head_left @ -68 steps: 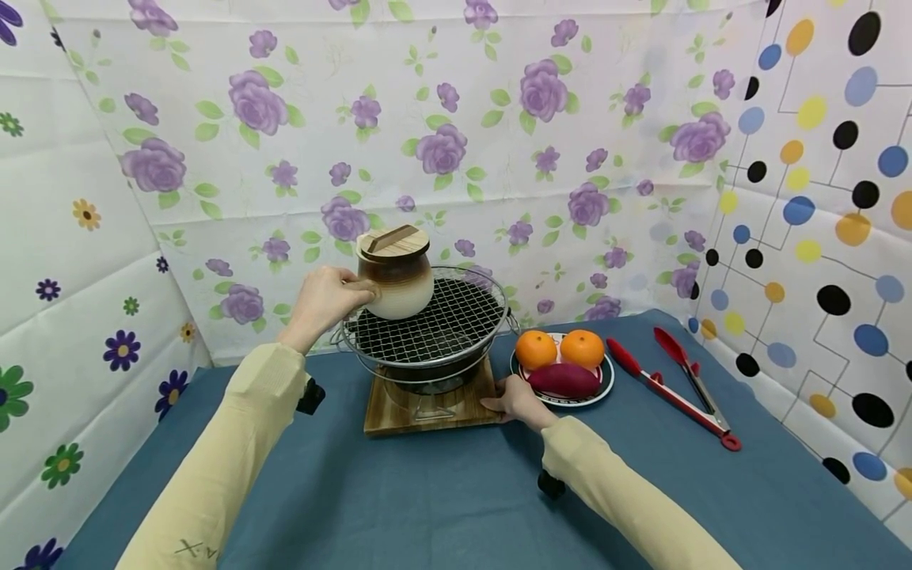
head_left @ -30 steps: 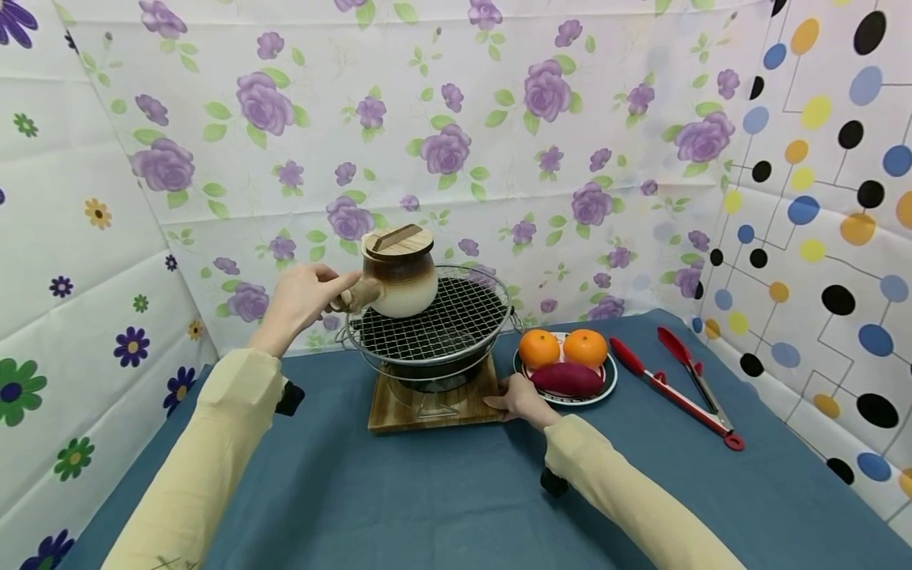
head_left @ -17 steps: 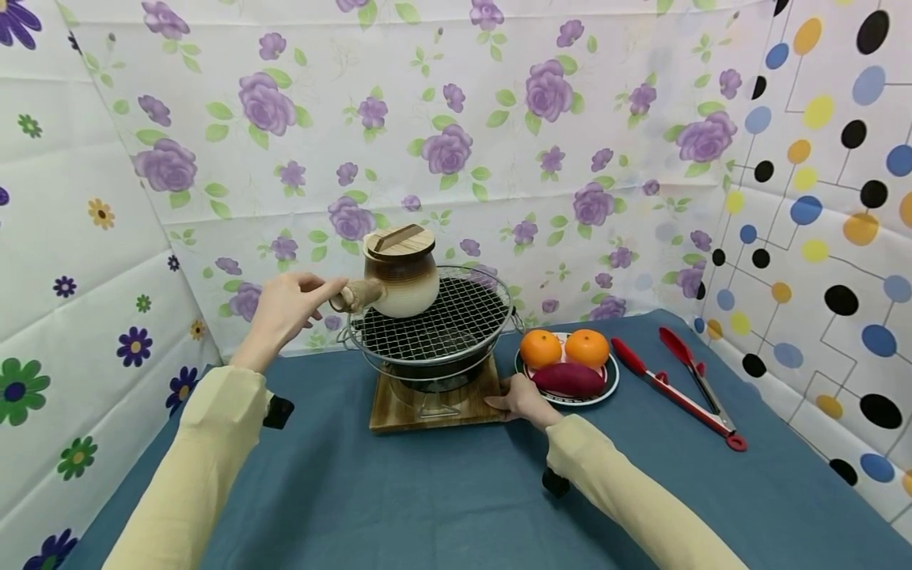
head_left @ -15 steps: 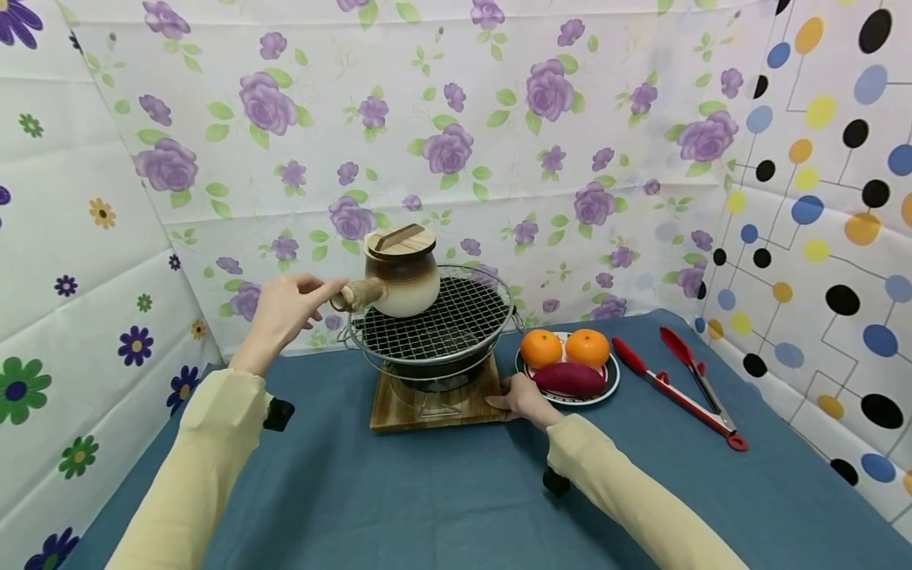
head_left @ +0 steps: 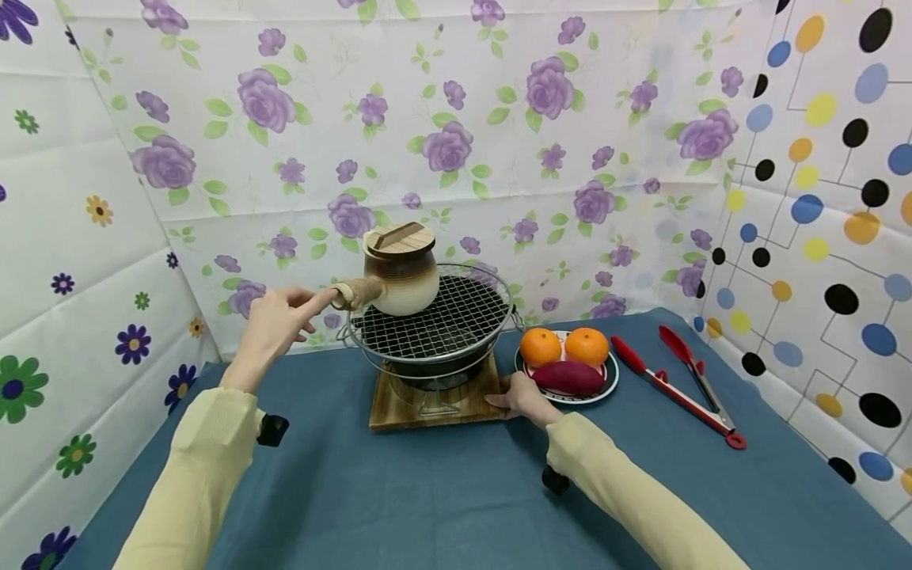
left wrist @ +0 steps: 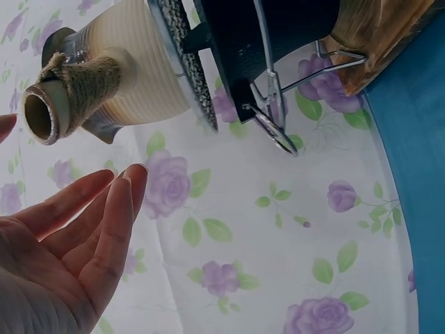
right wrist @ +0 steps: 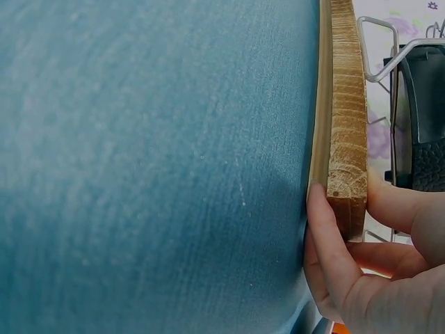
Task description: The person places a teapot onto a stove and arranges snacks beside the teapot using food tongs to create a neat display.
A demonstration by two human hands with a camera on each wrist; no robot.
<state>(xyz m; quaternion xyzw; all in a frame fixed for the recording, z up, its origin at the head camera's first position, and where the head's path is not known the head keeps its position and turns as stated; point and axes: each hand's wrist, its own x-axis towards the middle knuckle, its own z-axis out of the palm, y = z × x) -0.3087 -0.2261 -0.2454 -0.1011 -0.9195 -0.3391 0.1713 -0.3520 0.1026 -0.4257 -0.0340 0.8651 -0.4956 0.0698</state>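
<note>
Blue cloth covers the counter point(head_left: 442, 491), with flowered sheets hung behind and at the left edge and a dotted sheet at the right. Our left hand point(head_left: 274, 324) is wide, fingers relaxed, one fingertip at the rope-wrapped handle of the pot point(head_left: 400, 273), which sits on the grill point(head_left: 435, 324) near the back edge. Our right hand point(head_left: 523, 396) holds the right corner of the board point(head_left: 427, 408) under the grill, fingers curled round its edge. Just right sits a plate point(head_left: 609, 380) with two oranges point(head_left: 539, 347) and a sweet potato point(head_left: 568, 378); red tongs point(head_left: 677, 380) lie beyond.
</note>
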